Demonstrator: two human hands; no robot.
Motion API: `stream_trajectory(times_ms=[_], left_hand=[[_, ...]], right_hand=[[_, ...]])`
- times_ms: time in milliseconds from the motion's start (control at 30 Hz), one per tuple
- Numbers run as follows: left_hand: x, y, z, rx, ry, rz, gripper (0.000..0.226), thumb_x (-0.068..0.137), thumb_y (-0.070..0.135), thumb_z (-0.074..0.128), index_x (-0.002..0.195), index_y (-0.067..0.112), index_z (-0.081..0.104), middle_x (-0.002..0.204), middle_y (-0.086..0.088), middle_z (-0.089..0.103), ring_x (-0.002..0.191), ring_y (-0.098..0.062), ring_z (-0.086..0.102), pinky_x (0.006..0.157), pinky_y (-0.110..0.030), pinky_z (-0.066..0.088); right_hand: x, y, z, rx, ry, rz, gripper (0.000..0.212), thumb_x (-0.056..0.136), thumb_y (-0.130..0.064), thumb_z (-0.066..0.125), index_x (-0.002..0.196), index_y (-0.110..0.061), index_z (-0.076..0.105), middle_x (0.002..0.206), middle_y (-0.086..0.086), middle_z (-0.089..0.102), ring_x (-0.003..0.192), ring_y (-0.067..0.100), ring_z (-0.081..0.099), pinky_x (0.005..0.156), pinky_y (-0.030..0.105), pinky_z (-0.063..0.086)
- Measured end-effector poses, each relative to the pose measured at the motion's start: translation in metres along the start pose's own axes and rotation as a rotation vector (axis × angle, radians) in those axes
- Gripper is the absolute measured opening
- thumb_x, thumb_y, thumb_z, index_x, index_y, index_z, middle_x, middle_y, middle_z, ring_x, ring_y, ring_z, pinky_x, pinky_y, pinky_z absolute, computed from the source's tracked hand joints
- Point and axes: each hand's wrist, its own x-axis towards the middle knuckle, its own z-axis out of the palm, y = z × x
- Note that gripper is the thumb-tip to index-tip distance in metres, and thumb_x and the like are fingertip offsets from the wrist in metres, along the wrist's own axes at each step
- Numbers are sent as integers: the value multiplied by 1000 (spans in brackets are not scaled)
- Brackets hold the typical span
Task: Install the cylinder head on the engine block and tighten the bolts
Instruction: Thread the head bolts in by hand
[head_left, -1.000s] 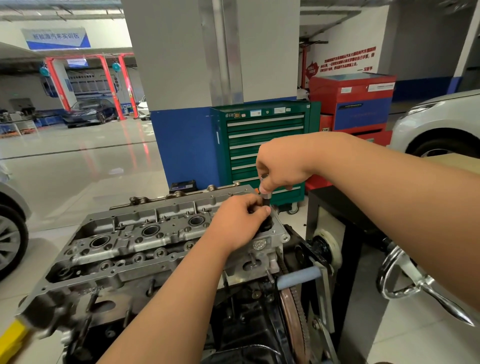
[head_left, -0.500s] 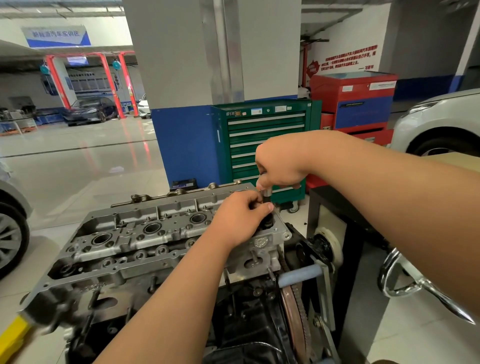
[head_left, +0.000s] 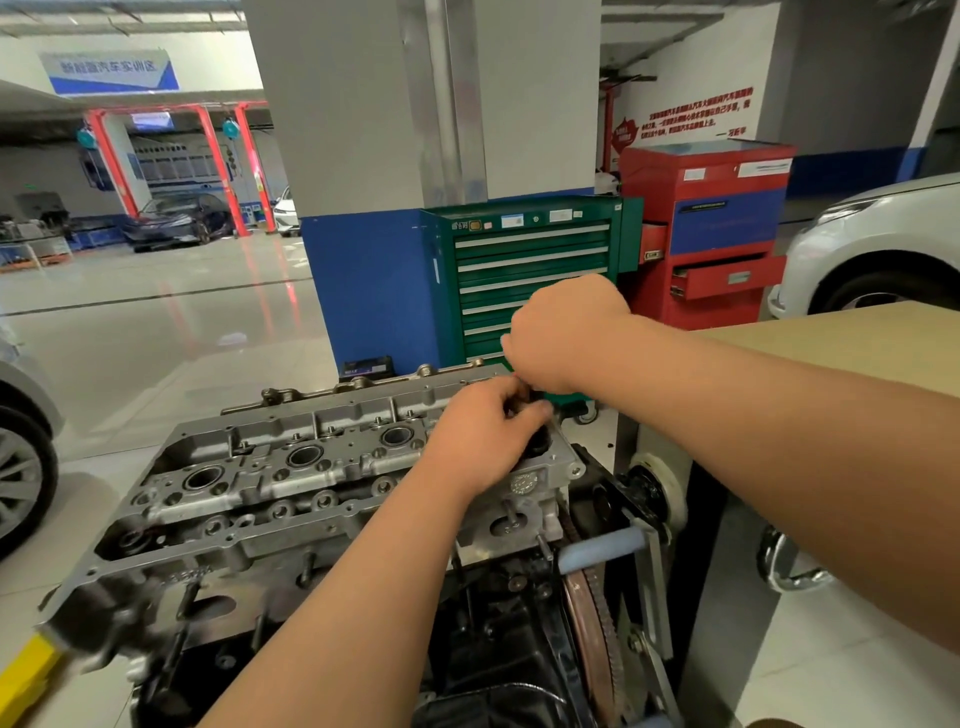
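The grey cylinder head (head_left: 291, 467) lies on top of the dark engine block (head_left: 493, 649), which is mounted on a stand. Both my hands meet at the head's far right end. My right hand (head_left: 561, 332) reaches in from above with its fingers curled round a bolt (head_left: 525, 397). Only a short dark piece of the bolt shows between the hands. Just below, my left hand (head_left: 483, 441) rests on the head and pinches the bolt's lower part over a dark round hole. Open bores run along the rest of the head to the left.
The toothed flywheel (head_left: 592, 639) and a chrome handwheel (head_left: 784, 566) sit to the right of the block. A green tool cabinet (head_left: 530, 280) and a red cabinet (head_left: 717, 223) stand behind. A white car (head_left: 883, 249) is at the far right, and a tan board (head_left: 857, 338) lies beside my right arm.
My right hand has come down towards the head, and the silver shaft seen below it earlier is now almost hidden between the hands. My left hand stays at the same hole.
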Motion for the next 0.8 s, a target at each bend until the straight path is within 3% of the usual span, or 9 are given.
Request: stream_trajectory(times_ms=[67,133,200,267,400,533,600,700,800], left_hand=[[0,0,1,43,19,-3,22,89,39,63,93,19,69,82,3,68,75,-14,59,61,-23,44],[0,0,0,64,20,-11,23,91,38,62,80,18,66,70,4,62,65,-11,53,51,-13,32],[1,0,0,60,-4,-12,26,92,36,61,74,18,61,67,2,59,62,-11,51,50,-14,31],[3,0,0,28,-31,-21,25,93,36,60,78,16,62,70,0,60,63,-12,51,55,-24,36],[2,0,0,21,-53,-14,19,94,37,58,89,19,63,79,1,64,71,-12,56,61,-26,42],[1,-1,0,29,-48,-11,27,91,39,60,89,12,66,83,-8,65,90,-29,55,77,-40,48],[2,-1,0,28,-59,-25,30,93,37,59,78,11,62,72,-6,60,84,-28,52,69,-39,43],[2,0,-2,65,-64,-26,42,95,35,57,58,19,46,56,3,43,70,-22,40,54,-32,26],[3,-1,0,113,-64,-6,39,96,36,54,61,24,41,59,4,42,73,-22,38,54,-31,24]], right_hand=[[5,-6,-2,5,-67,40,27,99,-28,34,76,-19,47,70,-1,42,66,19,44,47,31,23],[2,9,-1,40,42,-105,51,100,-48,22,73,-16,51,68,0,45,60,18,42,48,32,30],[-5,31,0,26,157,-319,68,90,-62,8,84,-17,58,79,-1,55,69,21,53,57,35,44],[-10,37,2,-27,200,-444,72,87,-61,3,93,-18,60,91,-3,57,83,21,58,67,38,50],[-6,20,7,28,167,-221,55,101,-40,20,77,-13,61,71,0,53,73,22,57,59,32,45],[4,-1,-3,21,-140,55,16,96,-22,40,84,-21,50,74,-2,43,80,24,49,60,36,37],[5,1,-9,14,-115,-10,30,99,-33,35,77,-18,49,71,-1,42,76,22,50,58,36,36],[0,22,-9,21,65,-302,61,98,-56,17,73,-16,55,70,-1,52,65,19,53,57,34,46],[-5,24,-4,18,106,-333,59,101,-46,16,70,-16,56,69,0,55,63,20,53,56,32,44]])
